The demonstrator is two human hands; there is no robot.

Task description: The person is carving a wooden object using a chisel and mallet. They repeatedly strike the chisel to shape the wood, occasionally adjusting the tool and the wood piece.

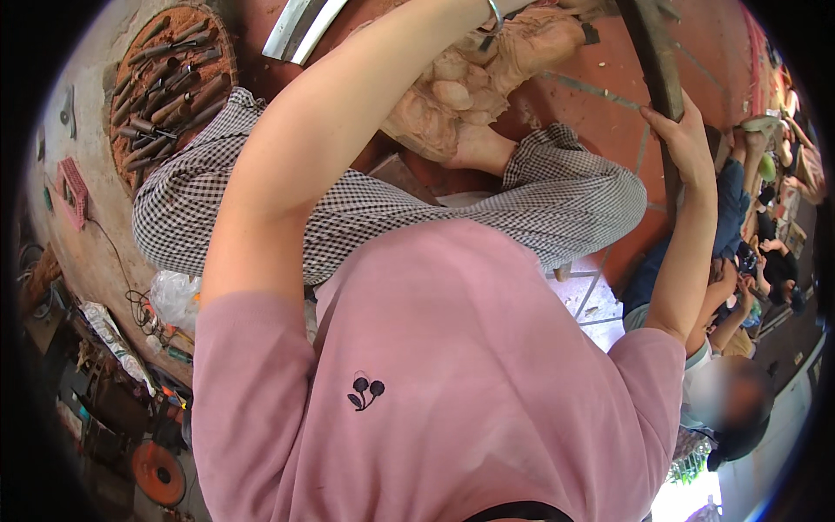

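A pale carved piece of wood (452,94) with rounded lumps and folds lies on the floor in front of my crossed legs, beside my bare ankle (483,150). My left forearm reaches across to the top edge, a bracelet (496,16) at its wrist; the hand itself is cut off by the frame. On the right, my right hand (683,139) is closed around a long dark wooden bar (651,52), the thumb lying across it. The bar's upper end runs out of the picture.
A round tray (228,54) of wood shavings at the upper left bears several carving chisels (174,96). Near it are a metal blade-like strip (300,30), a red checked box (72,191), a clear plastic bag (174,296) and a cord. Other people (722,383) sit close on my right.
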